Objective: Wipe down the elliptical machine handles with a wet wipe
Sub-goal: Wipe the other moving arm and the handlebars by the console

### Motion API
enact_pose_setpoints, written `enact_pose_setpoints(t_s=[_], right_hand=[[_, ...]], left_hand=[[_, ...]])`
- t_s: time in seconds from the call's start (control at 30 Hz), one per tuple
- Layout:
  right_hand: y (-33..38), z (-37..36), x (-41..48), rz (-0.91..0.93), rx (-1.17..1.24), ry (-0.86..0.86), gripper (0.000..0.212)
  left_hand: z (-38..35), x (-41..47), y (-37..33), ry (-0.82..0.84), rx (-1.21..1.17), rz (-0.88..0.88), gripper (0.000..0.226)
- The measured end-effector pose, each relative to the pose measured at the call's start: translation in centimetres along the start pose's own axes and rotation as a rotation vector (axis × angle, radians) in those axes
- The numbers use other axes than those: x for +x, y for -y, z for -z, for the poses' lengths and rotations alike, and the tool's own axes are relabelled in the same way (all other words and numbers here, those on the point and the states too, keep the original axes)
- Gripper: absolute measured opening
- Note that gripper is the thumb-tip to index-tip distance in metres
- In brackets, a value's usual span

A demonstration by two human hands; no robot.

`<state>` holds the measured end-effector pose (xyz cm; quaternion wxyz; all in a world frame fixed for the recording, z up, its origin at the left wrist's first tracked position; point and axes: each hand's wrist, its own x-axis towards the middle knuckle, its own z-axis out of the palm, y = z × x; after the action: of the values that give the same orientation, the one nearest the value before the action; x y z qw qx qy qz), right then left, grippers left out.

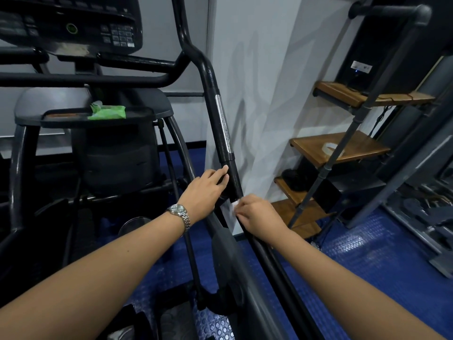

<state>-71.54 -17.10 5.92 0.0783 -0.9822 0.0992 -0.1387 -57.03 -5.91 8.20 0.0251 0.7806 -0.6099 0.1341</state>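
The wet wipe [234, 206] is a small white wad pinched in the curled fingers of your right hand [257, 215], which presses it against the lower part of the black handle [235, 177]. Just above it on the same bar, your left hand [204, 192], with a metal watch [180, 212] on its wrist, lies with nearly straight fingers touching the handle's left side and holds nothing. Higher up the handle runs a silver sensor strip [223, 123]. Hard against the handle's right side stands a white wall corner [257, 94], leaving little room there. To the left, a green wipe packet [107, 112] lies on the machine's dark tray [61, 117], below the console [73, 23]. Beyond the wall corner, a pipe-framed rack of wooden shelves [338, 148] rises from the blue floor [367, 246].
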Motion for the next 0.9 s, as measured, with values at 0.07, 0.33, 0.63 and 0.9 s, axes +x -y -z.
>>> enact_pose_setpoints(t_s=[0.07,0.33,0.63,0.9], right_hand=[[0.0,-0.2,1.4,0.045,-0.068,0.024,0.011],[3.6,-0.2,0.0,0.107,-0.422,0.380,0.014],[4.0,-0.9,0.7,-0.419,0.436,-0.255,0.006],[4.7,-2.0,-0.1,-0.248,0.410,-0.392,0.007]], left_hand=[[0.0,0.0,0.2,-0.012,-0.010,-0.009,0.069],[-1.6,-1.0,2.1,-0.050,-0.113,-0.091,0.068],[-2.7,-3.2,0.0,0.338,-1.728,0.767,0.033],[-1.4,-2.3,-0.8,0.259,-2.032,0.898,0.014]])
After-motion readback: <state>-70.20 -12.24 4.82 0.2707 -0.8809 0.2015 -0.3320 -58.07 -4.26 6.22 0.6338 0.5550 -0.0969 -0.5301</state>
